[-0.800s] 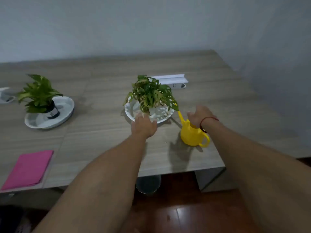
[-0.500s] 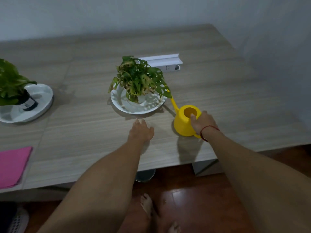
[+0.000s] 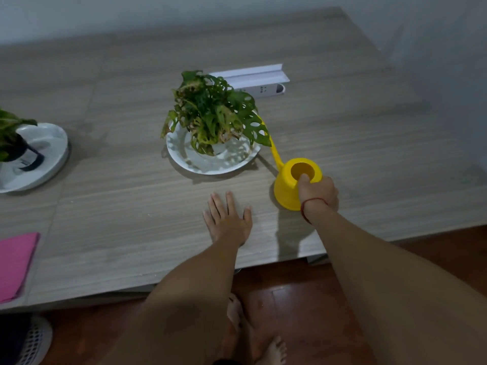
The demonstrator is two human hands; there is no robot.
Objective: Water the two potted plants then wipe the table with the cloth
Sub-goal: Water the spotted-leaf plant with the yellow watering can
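Observation:
A yellow watering can [image 3: 288, 185] stands on the wooden table [image 3: 342, 133], its spout pointing up-left toward the leafy potted plant [image 3: 210, 114] on a white plate [image 3: 184, 159]. My right hand [image 3: 317, 192] is closed around the can's near side, thumb over the rim of its opening. My left hand [image 3: 228, 219] lies flat on the table, fingers apart, just in front of the plate. A second plant in a dark pot [image 3: 10, 143] sits on a white plate [image 3: 50, 154] at the far left. A pink cloth [image 3: 14, 262] lies at the table's front left edge.
A white power strip with a white box behind it [image 3: 253, 80] lies beyond the middle plant. A grey wall runs behind the table and along its right side. Below the front edge are red-brown floorboards, my bare feet [image 3: 258, 338] and a white perforated basket [image 3: 34, 341].
My right hand has settled onto the watering can and closed on it. My left hand drew back from the plate and now rests flat. The view tilted down and shifted right.

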